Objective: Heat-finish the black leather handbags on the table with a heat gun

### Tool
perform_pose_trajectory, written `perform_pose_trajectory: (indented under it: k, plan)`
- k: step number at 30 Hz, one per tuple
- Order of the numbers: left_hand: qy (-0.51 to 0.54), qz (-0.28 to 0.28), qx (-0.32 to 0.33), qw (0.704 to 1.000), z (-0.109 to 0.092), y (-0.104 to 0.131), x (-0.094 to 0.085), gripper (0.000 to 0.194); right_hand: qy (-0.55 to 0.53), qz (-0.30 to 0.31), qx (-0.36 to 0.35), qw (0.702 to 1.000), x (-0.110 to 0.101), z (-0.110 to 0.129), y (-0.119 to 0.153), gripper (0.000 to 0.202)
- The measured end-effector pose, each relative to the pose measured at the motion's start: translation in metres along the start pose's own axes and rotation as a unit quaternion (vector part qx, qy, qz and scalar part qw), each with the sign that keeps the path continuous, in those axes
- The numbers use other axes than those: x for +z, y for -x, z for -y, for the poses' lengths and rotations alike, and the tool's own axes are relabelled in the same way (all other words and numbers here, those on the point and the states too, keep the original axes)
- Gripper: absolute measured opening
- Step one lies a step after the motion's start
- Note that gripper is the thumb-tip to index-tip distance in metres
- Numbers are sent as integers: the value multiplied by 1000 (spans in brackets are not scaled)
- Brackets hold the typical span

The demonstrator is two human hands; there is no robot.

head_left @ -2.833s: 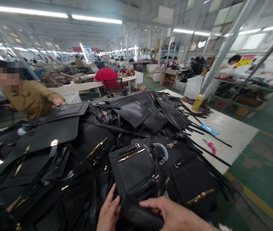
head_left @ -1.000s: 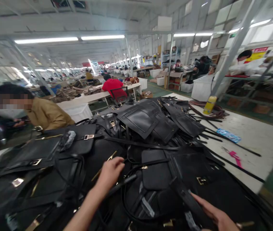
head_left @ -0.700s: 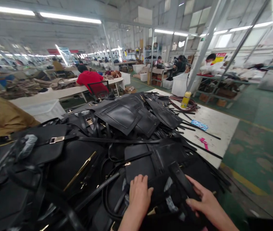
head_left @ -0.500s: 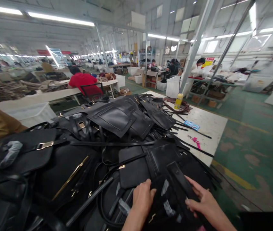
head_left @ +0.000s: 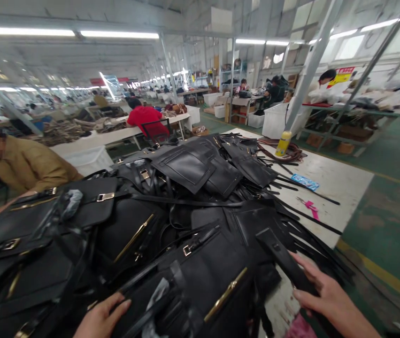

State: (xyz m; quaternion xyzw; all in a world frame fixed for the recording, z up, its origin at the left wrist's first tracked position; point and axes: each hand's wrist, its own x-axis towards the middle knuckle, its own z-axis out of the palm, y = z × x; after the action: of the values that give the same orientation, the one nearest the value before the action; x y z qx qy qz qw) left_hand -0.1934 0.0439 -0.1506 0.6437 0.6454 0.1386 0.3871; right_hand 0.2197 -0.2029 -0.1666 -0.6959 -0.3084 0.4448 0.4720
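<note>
At the bottom edge, left of the middle, is the left hand (head_left: 103, 317). Its thumb and forefinger lie close together at the side of a black bag (head_left: 217, 263). The other fingers are hidden, so I cannot tell if this hand grips the bag or only touches it.

At the lower right is the right hand (head_left: 321, 293), which is closed on a wide black strap (head_left: 284, 260). The thumb lies on the near side and the fingers are on the far side, with the strap pressed between. The free end of the strap points up and to the left.

The black bag lies in the lower middle of the frame, between the two hands. It has a slanting gold zipper (head_left: 226, 295) and a small gold buckle (head_left: 186, 250).

To the left, more black bags (head_left: 90, 202) lie in a heap. Behind, in the centre, flat black panels (head_left: 189, 164) are piled. At the right, on the white table (head_left: 348, 178), are a pink-handled tool (head_left: 312, 210), a blue packet (head_left: 304, 182) and a yellow bottle (head_left: 283, 144). At the left edge sits a person in a tan jacket (head_left: 41, 164); farther, at upper centre-left, a person in red (head_left: 145, 118).
</note>
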Motion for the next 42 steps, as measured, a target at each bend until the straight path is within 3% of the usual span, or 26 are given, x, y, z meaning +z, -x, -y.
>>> perform_pose_trajectory:
  k: [2,5,9,11,17,22,29,33,38,42]
  plan:
    - [-90,33,2,995,35,3,15,20,20,44,-40,998,12,5,-2,75]
    - [-198,-28,39,979,52,11,39,24,67,101,-63,991,26,13,-5,69]
    - [-260,-104,129,951,27,15,55,38,107,130,-40,985,34,27,-10,66]
    - [-244,-102,144,954,13,11,62,40,102,150,-22,983,38,34,-14,66]
    - [-154,-33,66,985,-1,-9,88,47,82,203,9,976,56,48,-30,68]
    - [-45,-26,20,998,8,-12,82,39,74,234,21,969,71,64,-35,69]
    - [16,-40,34,999,12,3,72,34,138,396,11,908,124,78,-35,73]
    - [74,-43,29,996,14,9,76,30,86,454,35,886,153,74,-55,73]
    - [123,-59,28,990,18,10,84,33,86,466,35,880,186,84,-82,73]
    - [110,-89,38,989,24,11,87,33,127,412,-35,901,208,94,-90,73]
